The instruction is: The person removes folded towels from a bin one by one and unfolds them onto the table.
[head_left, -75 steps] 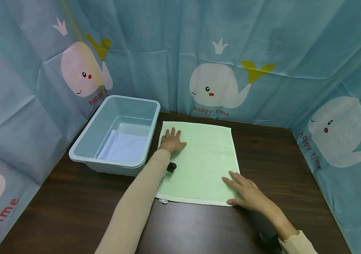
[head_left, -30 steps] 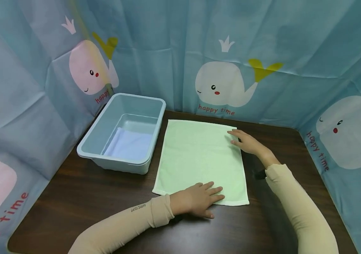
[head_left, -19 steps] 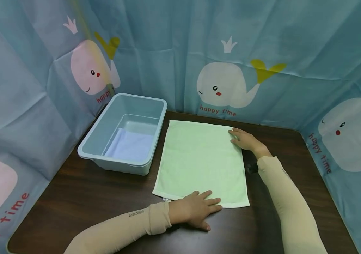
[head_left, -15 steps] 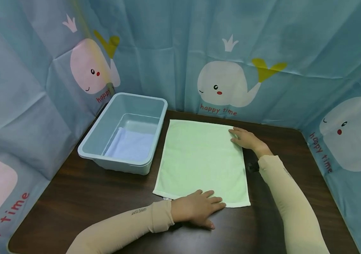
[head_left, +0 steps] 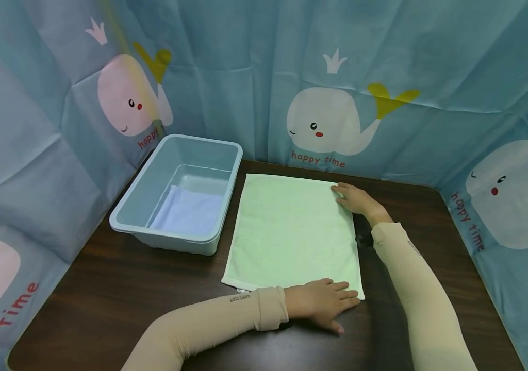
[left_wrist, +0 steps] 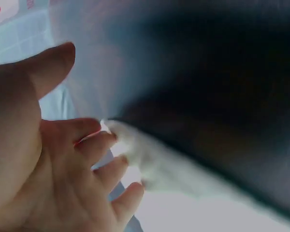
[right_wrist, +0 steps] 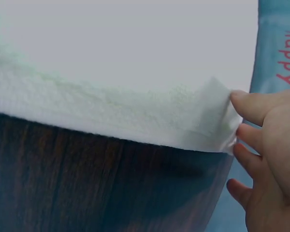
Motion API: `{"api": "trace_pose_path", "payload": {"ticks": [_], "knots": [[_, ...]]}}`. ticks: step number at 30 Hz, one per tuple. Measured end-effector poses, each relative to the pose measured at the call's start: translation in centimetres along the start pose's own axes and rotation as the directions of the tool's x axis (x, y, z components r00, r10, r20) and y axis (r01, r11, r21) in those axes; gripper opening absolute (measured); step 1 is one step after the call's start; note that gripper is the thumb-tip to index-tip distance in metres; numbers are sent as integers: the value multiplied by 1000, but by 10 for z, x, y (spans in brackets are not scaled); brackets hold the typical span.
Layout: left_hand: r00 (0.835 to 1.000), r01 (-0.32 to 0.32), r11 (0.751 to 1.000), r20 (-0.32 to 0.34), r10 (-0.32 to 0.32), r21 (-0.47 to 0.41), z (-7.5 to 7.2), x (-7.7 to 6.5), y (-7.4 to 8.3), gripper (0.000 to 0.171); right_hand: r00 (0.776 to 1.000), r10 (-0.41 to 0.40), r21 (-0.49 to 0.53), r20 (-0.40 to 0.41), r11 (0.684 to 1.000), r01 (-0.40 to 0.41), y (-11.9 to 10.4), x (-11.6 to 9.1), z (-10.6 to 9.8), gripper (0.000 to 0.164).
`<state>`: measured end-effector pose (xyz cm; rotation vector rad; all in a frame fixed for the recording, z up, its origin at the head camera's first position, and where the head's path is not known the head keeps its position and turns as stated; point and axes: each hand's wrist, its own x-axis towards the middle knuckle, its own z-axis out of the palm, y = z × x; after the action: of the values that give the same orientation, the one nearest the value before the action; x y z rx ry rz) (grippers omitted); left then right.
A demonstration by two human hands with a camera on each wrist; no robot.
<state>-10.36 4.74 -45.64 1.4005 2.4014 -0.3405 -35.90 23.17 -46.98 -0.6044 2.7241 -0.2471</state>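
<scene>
Left hand (head_left: 325, 303) has slid further right along the lower edge, fingers extended, gripping nothing; right hand (head_left: 358, 200) pinches the towel's upper-right corner (right_wrist: 221, 116). Seemingly corner-gripping; next needs a left pinch.

A dark brown table (head_left: 106, 304) with visible wood grain and rounded corners carries everything, its surface catching a soft sheen near the front edge. Towards the back left stands a light blue plastic basin (head_left: 171, 242), upright. Just beside it, to the right, a pale green towel (head_left: 294, 232) lies spread out mostly flat, a narrow strip of bare wood between the two.
</scene>
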Motion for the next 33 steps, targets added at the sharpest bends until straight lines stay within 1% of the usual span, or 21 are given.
{"api": "trace_pose_path", "payload": {"ticks": [2, 4, 8, 11, 13, 15, 17, 19, 20, 22, 24, 26, 28, 30, 31, 33], "knots": [[1000, -20, 1000, 23, 20, 9, 1, 1, 3, 79, 1000, 5, 2, 7, 1000, -5, 0, 2, 0, 58], [999, -40, 999, 29, 39, 24, 2, 1, 5, 80, 1000, 11, -4, 10, 1000, -11, 1, 2, -1, 59], [998, -57, 998, 12, 56, 28, 2, 1, 6, 78, 1000, 26, -18, 15, 1000, -25, 1, 2, -3, 59], [999, -44, 999, -3, 44, 0, 1, -3, 5, 77, 1000, 29, -11, 2, 1000, -29, -2, 3, -3, 59], [999, -29, 999, -28, 28, -38, 2, -12, 2, 77, 999, 24, -4, -21, 1000, -24, -8, 3, -2, 58], [998, 1, 996, -69, -6, -84, 4, -27, -3, 76, 999, 4, 6, -51, 1000, -4, -17, 6, -1, 58], [993, 48, 987, -98, -64, -151, 5, -46, -11, 76, 997, -38, 0, -74, 999, 38, -31, 11, -1, 58], [984, 119, 969, -105, -144, -216, 7, -63, -19, 76, 992, -94, -14, -82, 996, 93, -49, 17, -2, 59], [977, 159, 957, -101, -189, -243, 9, -71, -23, 75, 988, -128, -24, -84, 992, 127, -60, 20, -1, 59], [955, 246, 921, -85, -284, -302, 15, -85, -31, 75, 977, -200, -43, -78, 979, 197, -83, 28, 0, 58], [925, 330, 882, -70, -373, -337, 25, -94, -37, 75, 965, -255, -54, -57, 966, 252, -107, 35, 1, 58], [890, 397, 839, -70, -452, -373, 36, -103, -43, 75, 953, -300, -69, -42, 953, 297, -129, 42, 4, 58], [854, 446, 796, -72, -515, -409, 44, -109, -47, 75, 945, -328, -86, -21, 942, 325, -147, 50, 5, 57], [825, 479, 765, -76, -560, -431, 50, -113, -50, 75, 936, -351, -130, -14, 929, 347, -160, 58, 9, 57], [815, 487, 751, -79, -575, -446, 52, -115, -51, 75, 936, -351, -143, -6, 927, 347, -165, 62, 10, 57], [803, 493, 729, -75, -592, -474, 56, -117, -52, 75, 944, -331, -173, 18, 928, 329, -172, 68, 13, 58]]}}
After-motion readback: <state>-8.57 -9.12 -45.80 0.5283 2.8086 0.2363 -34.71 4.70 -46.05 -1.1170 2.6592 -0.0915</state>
